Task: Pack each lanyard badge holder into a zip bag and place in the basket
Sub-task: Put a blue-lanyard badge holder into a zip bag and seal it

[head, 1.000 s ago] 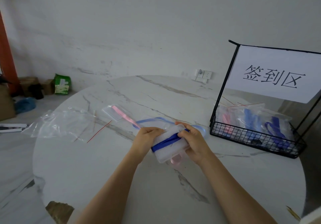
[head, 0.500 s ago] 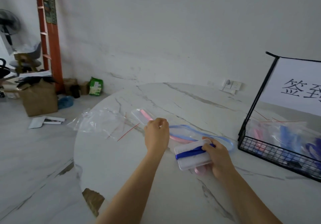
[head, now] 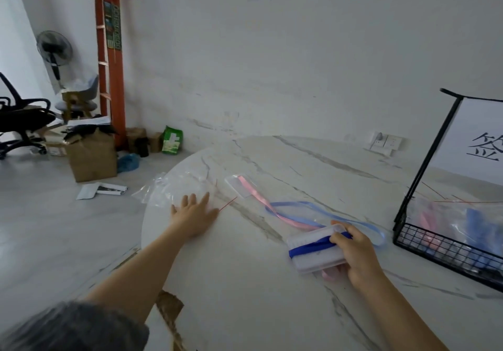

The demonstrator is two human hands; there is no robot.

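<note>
Your counter (head: 245,290) is round white marble with grey veins. Clear zip bags (head: 174,190) sit at its far left edge; your left hand (head: 194,213) lies flat on them. Just right: badge holder (head: 239,186) with pink lanyard (head: 275,209), crossed by a light blue lanyard (head: 321,212). Black wire basket (head: 446,252) sits at the right edge.

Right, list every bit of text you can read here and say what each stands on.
"签", cut off at the frame edge: white paper sign on the black wire basket.
Green packet on the floor: print too blurred.
Stickers on the orange ladder: too small.
</note>
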